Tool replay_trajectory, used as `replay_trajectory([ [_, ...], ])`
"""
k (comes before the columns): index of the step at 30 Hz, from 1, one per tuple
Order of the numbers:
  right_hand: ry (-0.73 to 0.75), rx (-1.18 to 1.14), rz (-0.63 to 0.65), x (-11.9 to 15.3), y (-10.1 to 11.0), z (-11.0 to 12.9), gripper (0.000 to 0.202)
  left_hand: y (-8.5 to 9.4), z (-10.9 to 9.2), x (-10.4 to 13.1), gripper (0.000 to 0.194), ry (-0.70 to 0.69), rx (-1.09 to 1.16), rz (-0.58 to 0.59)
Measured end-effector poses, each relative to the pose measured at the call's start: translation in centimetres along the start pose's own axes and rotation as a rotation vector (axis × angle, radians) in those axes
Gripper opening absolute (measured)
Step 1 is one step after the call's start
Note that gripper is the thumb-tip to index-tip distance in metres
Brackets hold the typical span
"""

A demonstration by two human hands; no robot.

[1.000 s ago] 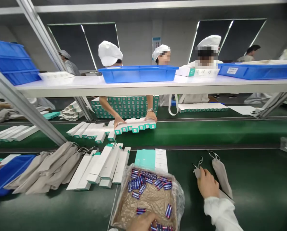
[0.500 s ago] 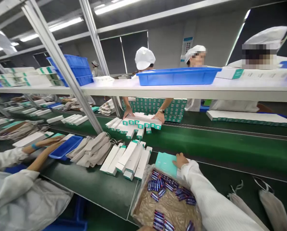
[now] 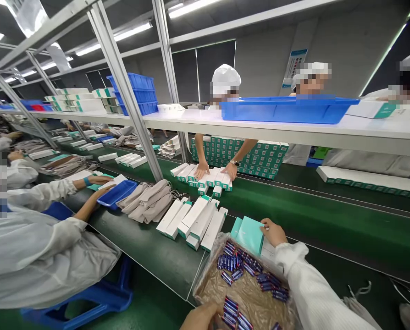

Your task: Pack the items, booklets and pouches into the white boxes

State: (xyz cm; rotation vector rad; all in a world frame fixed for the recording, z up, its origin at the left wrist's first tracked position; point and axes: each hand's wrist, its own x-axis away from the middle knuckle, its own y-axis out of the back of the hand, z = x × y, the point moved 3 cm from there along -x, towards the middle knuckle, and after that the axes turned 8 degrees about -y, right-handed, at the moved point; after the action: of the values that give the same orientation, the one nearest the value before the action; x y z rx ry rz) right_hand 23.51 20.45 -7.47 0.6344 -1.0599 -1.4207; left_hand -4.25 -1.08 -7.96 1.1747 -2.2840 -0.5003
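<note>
My right hand (image 3: 274, 233) pinches the right edge of a teal booklet (image 3: 251, 233), its front corner lifted over another teal sheet (image 3: 235, 227). White paper lies under that hand. In front of me is an open carton lined with clear plastic (image 3: 205, 288), holding several blue batteries (image 3: 230, 263) in loose groups. My left hand (image 3: 201, 317) enters at the bottom edge, fingers curled together beside a row of batteries (image 3: 229, 310); its fingertips are hidden. Left of the carton lies a pile of long white boxes (image 3: 198, 220) with teal ends.
Grey cloth pouches (image 3: 146, 201) and a blue tray (image 3: 117, 193) lie to the left, near a co-worker's arms. Across the green belt (image 3: 294, 206), another person's hands press on stacked white boxes (image 3: 210, 178). A shelf (image 3: 198, 120) with a blue bin (image 3: 287, 111) runs overhead.
The view has swung left. My right hand has lifted and shifted the top teal booklet, uncovering the sheet beneath. My left hand has come further into view beside the batteries.
</note>
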Motion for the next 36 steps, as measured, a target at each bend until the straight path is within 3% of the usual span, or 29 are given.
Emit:
replay_trajectory([
  [8, -0.033, -0.366, -0.189, 1.3, -0.4, 0.9, 0.022, 1.9, -5.6, -3.6, 0.036, -0.089, -0.123, 0.003],
  [11, -0.070, -0.536, -0.267, 1.7, 1.6, 1.2, 0.028, 2.8, -7.0, -4.8, 0.038, -0.148, -0.152, -0.059],
  [14, -0.067, -0.688, -0.320, 3.0, 4.6, 1.9, 0.044, 4.1, -8.2, -6.1, 0.055, -0.213, -0.186, -0.208],
  [16, -0.018, -0.782, -0.303, 4.9, 5.9, 3.2, 0.047, 4.9, -9.2, -7.1, 0.066, -0.256, -0.237, -0.317],
  [19, 0.075, -0.998, -0.199, 8.8, 6.4, 5.6, 0.048, 6.1, -10.4, -8.0, 0.073, -0.251, -0.409, -0.463],
  [23, 0.083, -1.172, -0.064, 13.3, 5.0, 7.8, 0.054, 7.4, -10.6, -7.6, 0.042, -0.131, -0.653, -0.508],
  [25, 0.058, -1.167, -0.009, 14.7, 3.9, 8.2, 0.055, 7.7, -10.1, -6.8, 0.038, -0.157, -0.691, -0.542],
  [27, 0.054, -1.153, 0.069, 15.7, 2.7, 8.6, 0.053, 7.7, -9.4, -6.2, 0.044, -0.213, -0.632, -0.571],
  [31, 0.242, -1.093, 0.271, 15.3, 0.6, 9.0, 0.056, 7.0, -7.1, -5.8, 0.049, -0.168, -0.278, -0.445],
  [34, 0.274, -0.904, 0.120, 10.9, 1.1, 6.2, 0.054, 6.4, -5.3, -5.2, 0.035, -0.105, 0.154, -0.374],
  [36, 0.075, -0.452, -0.047, 6.4, 2.1, 2.8, 0.047, 5.6, -4.1, -4.3, 0.045, 0.014, 0.533, -0.326],
])
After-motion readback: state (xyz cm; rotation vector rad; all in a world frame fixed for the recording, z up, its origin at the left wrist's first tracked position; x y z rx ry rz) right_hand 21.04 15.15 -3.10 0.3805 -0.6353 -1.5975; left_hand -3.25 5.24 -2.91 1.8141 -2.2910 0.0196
